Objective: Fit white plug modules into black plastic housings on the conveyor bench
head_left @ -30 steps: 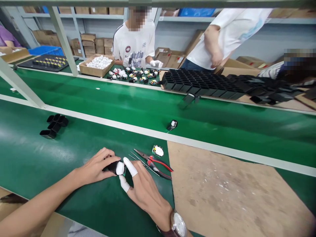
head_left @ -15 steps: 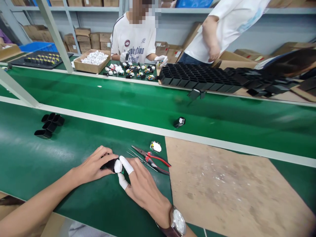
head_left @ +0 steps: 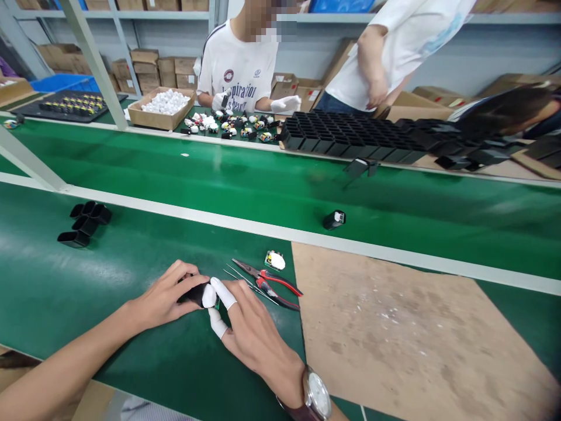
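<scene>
My left hand (head_left: 172, 292) is closed around a black plastic housing (head_left: 193, 293) held low over the green bench. At the housing's open end sits a small circuit board with a white pad (head_left: 209, 296), partly inside it. My right hand (head_left: 245, 318), with white finger cots on thumb and forefinger, pinches that board. Just beyond my right hand lie red-handled pliers (head_left: 267, 282) and thin metal tweezers (head_left: 245, 279). Another circuit board with a white pad (head_left: 275, 261) rests past the pliers.
Several black housings (head_left: 85, 221) stand at the left. A brown board (head_left: 394, 327) covers the right of the bench. Beyond a white rail (head_left: 184, 215), a green belt (head_left: 219, 175) carries a filled housing (head_left: 334, 220). Across it, a gloved co-worker (head_left: 241, 64) stands behind loose boards and stacked housings (head_left: 350, 137).
Items on the belt have shifted slightly to the right. The co-worker's gloved hand across the belt has let go of a board and is stretched out. My hands keep nearly the same pose.
</scene>
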The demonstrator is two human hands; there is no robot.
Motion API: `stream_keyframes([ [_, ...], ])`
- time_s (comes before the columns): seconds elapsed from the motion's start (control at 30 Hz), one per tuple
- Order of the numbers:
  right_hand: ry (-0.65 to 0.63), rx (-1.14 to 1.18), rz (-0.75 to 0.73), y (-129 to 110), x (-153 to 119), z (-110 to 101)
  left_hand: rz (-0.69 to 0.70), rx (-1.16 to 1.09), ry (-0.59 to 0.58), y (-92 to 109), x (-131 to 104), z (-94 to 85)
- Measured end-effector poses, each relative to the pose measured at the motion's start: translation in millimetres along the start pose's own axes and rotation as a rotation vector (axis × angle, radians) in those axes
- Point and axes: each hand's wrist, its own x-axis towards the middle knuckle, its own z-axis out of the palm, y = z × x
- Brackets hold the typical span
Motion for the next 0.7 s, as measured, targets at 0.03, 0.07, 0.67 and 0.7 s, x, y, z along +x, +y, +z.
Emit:
stream_keyframes([
  [0.03,0.004,-0.017,-0.008,0,0,1,0.004,0.005,0.006,0,0,0.3],
  [0.07,0.009,-0.036,-0.018,0,0,1,0.005,0.009,0.011,0,0,0.6],
  [0.67,0.089,0.17,-0.048,11,-7,2,-0.019,-0.122,0.026,-1,-3,7.6],
  [0.7,0.102,0.197,-0.059,11,-6,2,-0.032,-0.135,0.014,-1,-3,8.4],
])
